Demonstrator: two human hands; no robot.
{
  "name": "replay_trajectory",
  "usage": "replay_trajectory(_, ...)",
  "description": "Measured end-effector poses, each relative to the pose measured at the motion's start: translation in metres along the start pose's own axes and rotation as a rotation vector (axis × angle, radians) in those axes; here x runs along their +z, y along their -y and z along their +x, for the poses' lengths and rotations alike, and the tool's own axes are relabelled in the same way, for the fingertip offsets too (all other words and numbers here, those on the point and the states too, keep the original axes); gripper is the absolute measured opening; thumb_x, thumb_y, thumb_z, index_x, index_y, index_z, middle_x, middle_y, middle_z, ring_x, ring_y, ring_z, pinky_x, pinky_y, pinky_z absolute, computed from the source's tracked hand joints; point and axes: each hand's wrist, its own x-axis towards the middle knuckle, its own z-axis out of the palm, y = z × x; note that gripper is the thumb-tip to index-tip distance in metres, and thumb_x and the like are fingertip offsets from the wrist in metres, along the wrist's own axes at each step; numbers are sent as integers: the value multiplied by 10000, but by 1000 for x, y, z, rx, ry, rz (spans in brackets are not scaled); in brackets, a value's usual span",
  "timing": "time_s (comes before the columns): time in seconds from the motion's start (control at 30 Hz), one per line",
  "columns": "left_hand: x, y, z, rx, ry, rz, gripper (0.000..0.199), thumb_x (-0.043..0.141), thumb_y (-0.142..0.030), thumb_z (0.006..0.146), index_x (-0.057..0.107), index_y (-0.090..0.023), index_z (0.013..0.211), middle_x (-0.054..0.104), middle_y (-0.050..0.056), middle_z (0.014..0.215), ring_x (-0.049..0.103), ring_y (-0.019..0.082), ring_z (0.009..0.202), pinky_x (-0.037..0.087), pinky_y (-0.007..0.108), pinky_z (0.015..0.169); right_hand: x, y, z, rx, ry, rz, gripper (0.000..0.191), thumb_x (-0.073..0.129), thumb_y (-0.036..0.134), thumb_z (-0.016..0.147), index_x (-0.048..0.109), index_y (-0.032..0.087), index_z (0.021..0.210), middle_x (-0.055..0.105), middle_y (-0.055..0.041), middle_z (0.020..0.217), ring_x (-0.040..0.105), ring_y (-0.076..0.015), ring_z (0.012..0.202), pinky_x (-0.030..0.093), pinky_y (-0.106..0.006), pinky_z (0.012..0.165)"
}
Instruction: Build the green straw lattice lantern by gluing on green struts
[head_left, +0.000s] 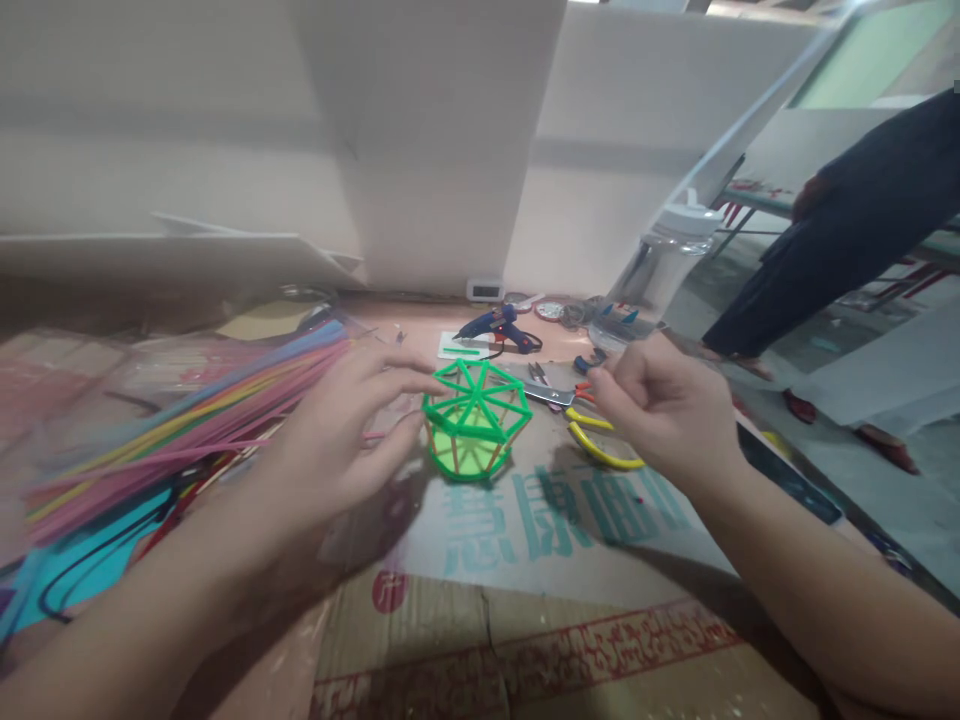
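Note:
A small round frame (pixel 477 415) of bright green rods and brown sticks, with spokes on top and a light green base, stands on a printed sheet (pixel 487 535). At its left edge is my left hand (pixel 356 420), thumb and fingers apart, the fingertips at its rim; whether they touch it is unclear. To the right of the frame, my right hand (pixel 664 410) is raised with its fingers curled in near yellow-handled scissors (pixel 604 450). What those curled fingers hold, if anything, is hidden.
Behind the frame lie a blue glue gun (pixel 495 328) and pliers (pixel 551 380). A clear bottle (pixel 656 270) stands at the back right. Coloured strips (pixel 202 410) cover the left side. A phone (pixel 791 475) lies beyond my right wrist. A person in dark trousers (pixel 855 215) stands farther right.

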Motion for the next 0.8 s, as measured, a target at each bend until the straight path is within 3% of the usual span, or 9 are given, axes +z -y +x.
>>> replay_trajectory(0.07, -1, -14, -3, -40, -23, -26, 149, 592, -269, 1009, 701, -248, 1108, 717, 25, 1096, 666, 202, 1050, 527, 351, 916, 0, 13, -5, -110, 156, 80, 341, 662, 190, 969, 446, 232, 708, 464, 67, 630, 422, -101, 540, 348, -262, 550)
replay_trajectory(0.13, 0, -29, -6, -33, 68, -91, 163, 622, -337, 1014, 697, -275, 1145, 743, -2, 1069, 676, 182, 1002, 534, 314, 856, 3, 26, -9, -263, 391, 93, 83, 653, 222, 995, 629, 222, 916, 596, 34, 720, 523, -117, 615, 410, -260, 601)
replay_trajectory(0.23, 6, -45, -10, 38, 188, -178, 138, 605, -320, 1032, 700, -263, 1114, 755, -11, 1021, 682, 157, 949, 530, 278, 826, 8, 41, -13, -399, 592, 76, 191, 583, 220, 1044, 695, 175, 1190, 702, -21, 825, 604, -137, 740, 455, -257, 686)
replay_trajectory(0.4, 8, -46, -9, 156, 89, -111, 205, 543, -262, 1059, 680, -200, 920, 721, -3, 860, 633, 150, 816, 480, 289, 761, 5, 42, -10, -299, 598, 221, 156, 625, 213, 1029, 725, 185, 1146, 748, -17, 854, 657, -118, 754, 489, -228, 708)
replay_trajectory(0.47, 5, -40, -6, 144, 62, -78, 193, 548, -245, 1055, 682, -207, 921, 716, -1, 875, 625, 158, 843, 473, 295, 770, 1, 34, -5, -230, 467, 255, 59, 683, 239, 996, 709, 193, 970, 716, 5, 790, 642, -111, 700, 486, -227, 666)
replay_trajectory(0.57, 5, -29, -4, 106, -27, -5, 118, 605, -252, 1028, 700, -221, 966, 712, 9, 928, 635, 176, 909, 481, 314, 811, -1, 17, 3, -207, 270, 134, 218, 729, 294, 958, 616, 209, 792, 645, 18, 729, 594, -129, 673, 475, -262, 648)
replay_trajectory(0.67, 13, -19, -4, 94, -63, 101, 127, 625, -303, 1016, 712, -220, 1058, 705, 59, 1090, 638, 228, 1050, 488, 406, 945, 5, 3, 6, -260, 296, -58, 97, 656, 277, 1000, 698, 202, 957, 695, -39, 881, 643, -179, 835, 511, -320, 766)
replay_trajectory(0.73, 20, -13, -5, 82, -38, 164, 185, 617, -326, 1016, 707, -224, 1141, 672, 97, 1236, 607, 273, 1167, 467, 483, 1025, 11, -2, 6, -270, 345, -130, 146, 610, 248, 1025, 732, 199, 1088, 701, -69, 983, 655, -199, 937, 524, -345, 834)
replay_trajectory(0.8, 26, -10, -7, 75, -11, 199, 215, 621, -331, 1009, 702, -233, 1183, 636, 113, 1330, 571, 303, 1243, 453, 523, 1061, 15, -2, 7, -257, 381, -151, 167, 607, 253, 1027, 755, 204, 1085, 677, -67, 980, 646, -204, 945, 529, -350, 838)
